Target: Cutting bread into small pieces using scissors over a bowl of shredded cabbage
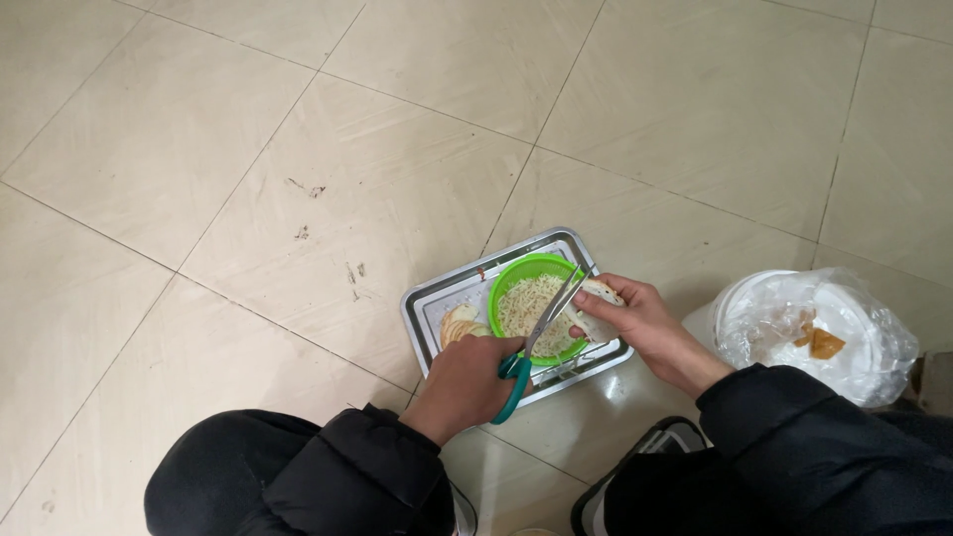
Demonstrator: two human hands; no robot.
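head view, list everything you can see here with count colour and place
tray: 1, silver metal, on the floor at centre
bowl: 1, green, on the tray, filled with pale shreds
shreds: a heap, cream, inside the bowl
slices: a few, pale, on the tray left of the bowl
scissors: 1, teal handles, blades over the bowl
pale piece: 1, whitish, over the bowl's right rim
bucket: 1, white, lined with clear plastic, right of the tray
floor: beige tiles
left hand: 1, gripping the scissors
right hand: 1, holding the pale piece
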